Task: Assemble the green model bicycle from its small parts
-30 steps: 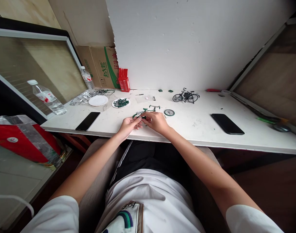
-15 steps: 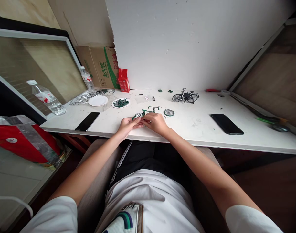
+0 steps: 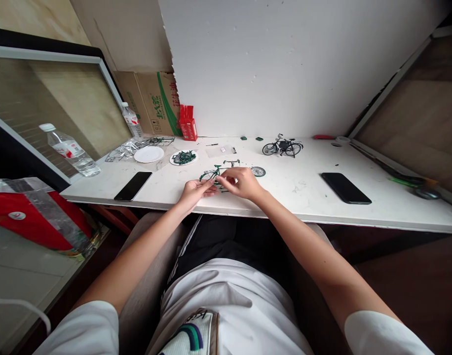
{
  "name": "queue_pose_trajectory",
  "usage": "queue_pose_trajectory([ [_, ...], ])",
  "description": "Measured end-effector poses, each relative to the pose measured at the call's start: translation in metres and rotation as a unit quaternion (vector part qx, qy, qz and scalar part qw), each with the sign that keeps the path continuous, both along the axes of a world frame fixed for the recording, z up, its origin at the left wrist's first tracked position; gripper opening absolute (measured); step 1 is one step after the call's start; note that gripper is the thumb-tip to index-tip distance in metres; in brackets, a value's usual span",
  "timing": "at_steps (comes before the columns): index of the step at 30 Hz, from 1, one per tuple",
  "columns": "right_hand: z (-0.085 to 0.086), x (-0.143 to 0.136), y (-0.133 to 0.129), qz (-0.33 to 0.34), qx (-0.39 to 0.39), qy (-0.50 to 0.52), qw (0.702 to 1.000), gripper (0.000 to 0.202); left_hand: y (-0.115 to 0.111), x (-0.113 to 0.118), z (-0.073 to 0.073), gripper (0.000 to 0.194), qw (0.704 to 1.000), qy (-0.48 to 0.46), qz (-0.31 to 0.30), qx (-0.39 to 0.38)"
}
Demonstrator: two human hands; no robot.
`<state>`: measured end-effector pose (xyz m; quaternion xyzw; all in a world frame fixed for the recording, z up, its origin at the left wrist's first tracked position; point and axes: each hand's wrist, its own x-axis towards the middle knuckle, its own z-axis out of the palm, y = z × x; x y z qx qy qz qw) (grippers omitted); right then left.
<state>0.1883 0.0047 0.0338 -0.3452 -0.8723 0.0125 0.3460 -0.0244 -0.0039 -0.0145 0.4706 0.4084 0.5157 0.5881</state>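
A small green model bicycle (image 3: 217,170) is held just above the table's front part, with its saddle and handlebar upright. My left hand (image 3: 197,193) is closed on it from below and from the left, thumb on top. Bent over the middle of its frame is my right hand (image 3: 246,183), thumb and fingertips pinched together close to the left thumb. Whatever lies between those fingertips is hidden. Part of the lower frame is covered by my fingers. A loose spoked wheel with a green rim (image 3: 258,171) lies just beyond my right knuckles.
A white plate of green parts (image 3: 194,160), a bare white plate (image 3: 149,154) and a black phone (image 3: 133,186) are at the left. A finished black model bicycle (image 3: 283,146) stands at the back. Another phone (image 3: 345,188) lies right. Bottles (image 3: 72,150) stand far left.
My right hand has shifted slightly right and its fingers have lifted a little, showing more of the bicycle frame. My left hand stays about where it was, keeping its hold.
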Motion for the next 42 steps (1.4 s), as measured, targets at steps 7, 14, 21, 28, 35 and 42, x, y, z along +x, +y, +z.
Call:
queue_pose_trajectory([
  [7,0.04,0.056,0.019,-0.217,-0.065,-0.05,0.973,0.047,-0.002,0.002,0.002,0.05,0.999,-0.023,0.028,-0.008],
  [14,0.044,0.08,0.025,-0.305,-0.276,-0.174,0.895,0.027,0.001,-0.001,0.001,0.041,0.997,-0.062,0.043,-0.022],
  [21,0.024,0.071,0.033,-0.321,-0.273,-0.24,0.874,0.016,0.003,-0.002,0.0,0.042,0.997,-0.077,0.022,-0.022],
  [28,0.014,0.066,0.037,-0.341,-0.257,-0.245,0.87,0.024,0.002,-0.003,-0.001,0.042,0.998,-0.064,0.01,-0.013],
  [35,0.002,0.06,0.04,-0.34,-0.264,-0.281,0.857,0.032,-0.006,0.005,0.001,0.049,0.997,-0.011,0.068,0.015],
  [42,0.0,0.058,0.038,-0.324,-0.296,-0.28,0.854,0.033,-0.01,0.01,0.002,0.053,0.988,0.033,0.145,0.042],
])
